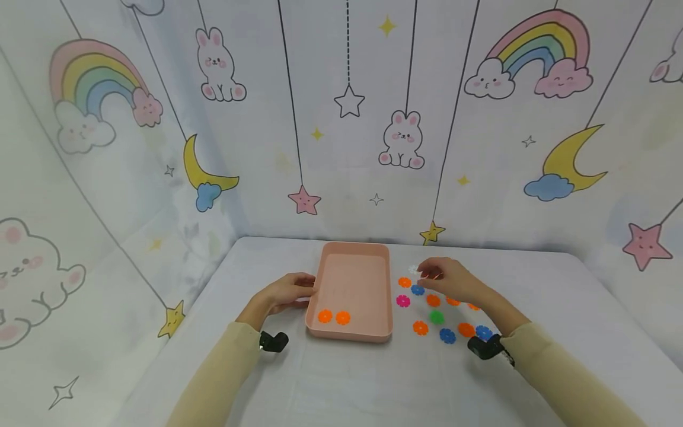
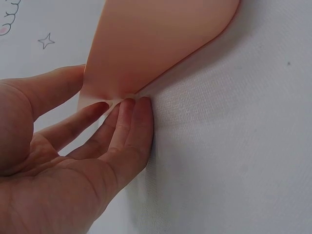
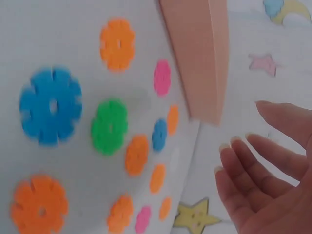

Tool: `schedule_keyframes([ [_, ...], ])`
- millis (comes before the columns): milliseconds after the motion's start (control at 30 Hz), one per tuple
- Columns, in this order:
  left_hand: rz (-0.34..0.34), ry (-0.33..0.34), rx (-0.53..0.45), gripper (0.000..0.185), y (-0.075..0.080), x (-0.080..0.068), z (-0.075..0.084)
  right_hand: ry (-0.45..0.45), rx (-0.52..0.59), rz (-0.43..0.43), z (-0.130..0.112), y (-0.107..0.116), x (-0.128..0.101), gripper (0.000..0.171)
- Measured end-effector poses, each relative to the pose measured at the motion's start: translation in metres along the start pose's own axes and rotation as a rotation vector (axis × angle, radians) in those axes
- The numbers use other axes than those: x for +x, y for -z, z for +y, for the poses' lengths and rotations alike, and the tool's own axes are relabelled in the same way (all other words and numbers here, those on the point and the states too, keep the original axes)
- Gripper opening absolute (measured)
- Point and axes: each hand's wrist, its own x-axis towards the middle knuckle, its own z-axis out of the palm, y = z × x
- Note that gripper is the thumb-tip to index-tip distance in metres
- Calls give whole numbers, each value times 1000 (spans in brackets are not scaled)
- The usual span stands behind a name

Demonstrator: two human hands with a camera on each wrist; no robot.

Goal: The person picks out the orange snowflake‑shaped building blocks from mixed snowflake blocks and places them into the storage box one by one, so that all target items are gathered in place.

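A shallow pink tray (image 1: pixel 352 279) lies on the white table, with two orange flower-shaped plastic discs (image 1: pixel 334 317) inside near its front edge. My left hand (image 1: pixel 290 292) holds the tray's left side: in the left wrist view the thumb (image 2: pixel 61 87) meets the rim and the fingertips (image 2: pixel 141 109) press the outer wall. To the right of the tray my right hand (image 1: pixel 448 280) hovers over loose discs, its fingers loosely bent and apart from the thumb, holding nothing in the right wrist view. A white disc (image 1: pixel 412 270) and a blue disc (image 1: pixel 418 290) are nearest its fingertips.
Several more discs lie right of the tray, among them a pink one (image 1: pixel 403 301), a green one (image 1: pixel 437 317) and a blue one (image 1: pixel 447 336). A cartoon-printed cloth (image 1: pixel 347 148) stands behind the table. Black wrist cameras sit at both sleeves.
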Motion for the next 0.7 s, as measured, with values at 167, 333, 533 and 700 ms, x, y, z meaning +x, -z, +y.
schedule_keyframes([
  [167,7,0,5,51,-1,-1,0,-44,-30,47,25,17,10,35],
  [333,4,-3,12,52,-1,-1,1,-91,-61,73,46,26,23,40],
  [533,7,-5,13,51,-2,0,1,-187,-40,69,64,27,33,42],
  [700,14,0,16,50,-1,0,0,-237,-21,64,69,24,36,44],
])
